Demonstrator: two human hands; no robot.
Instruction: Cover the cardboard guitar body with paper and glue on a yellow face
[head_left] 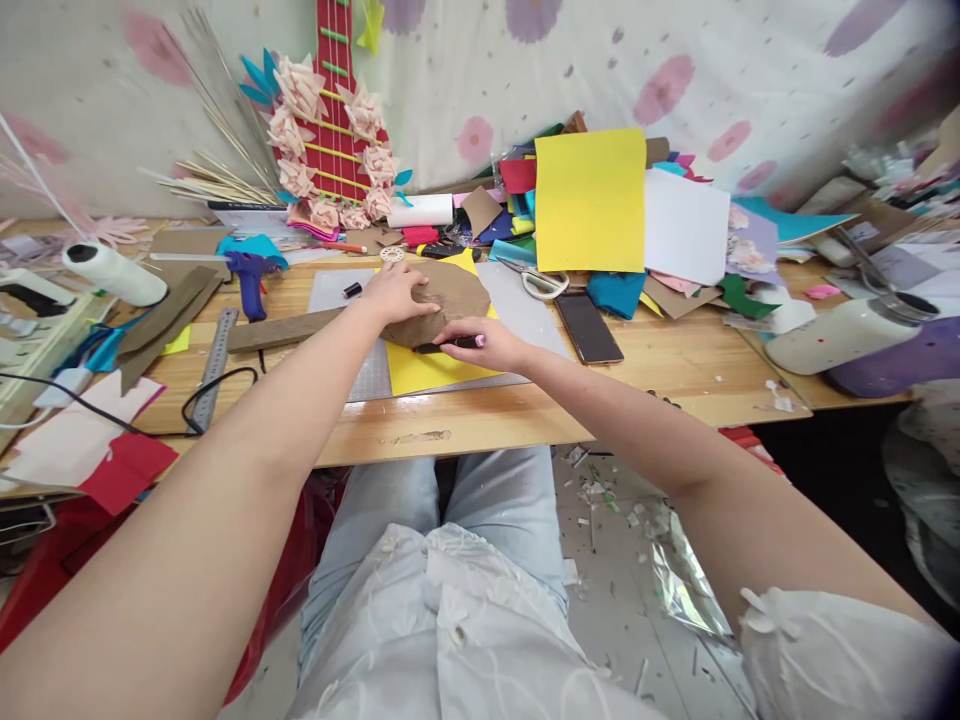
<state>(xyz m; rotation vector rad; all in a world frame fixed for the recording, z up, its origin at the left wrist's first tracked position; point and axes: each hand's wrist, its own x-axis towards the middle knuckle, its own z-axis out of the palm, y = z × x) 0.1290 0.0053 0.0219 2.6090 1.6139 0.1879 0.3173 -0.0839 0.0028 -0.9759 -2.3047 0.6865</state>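
A rounded brown cardboard shape (pixel 457 290) lies on a yellow sheet (pixel 420 373), and a long brown strip (pixel 289 330) reaches left from it under my left forearm. My left hand (pixel 395 293) rests on the shape's left part, fingers spread and pressing flat. Pinched in my right hand (pixel 491 345) is a black marker (pixel 450 345), its tip at the cardboard's lower edge. Beneath the sheet is a pale grey cutting mat (pixel 525 320). A small black cap (pixel 352 290) sits on the mat, left of my left hand.
Scissors (pixel 545 283) and a phone (pixel 590 327) lie to the right. On the left are a blue glue gun (pixel 251 275), a metal ruler (pixel 215 365) and a black cable (pixel 196 405). Behind stand a flower-trimmed red paper guitar (pixel 335 130) and a yellow sheet stack (pixel 590 200).
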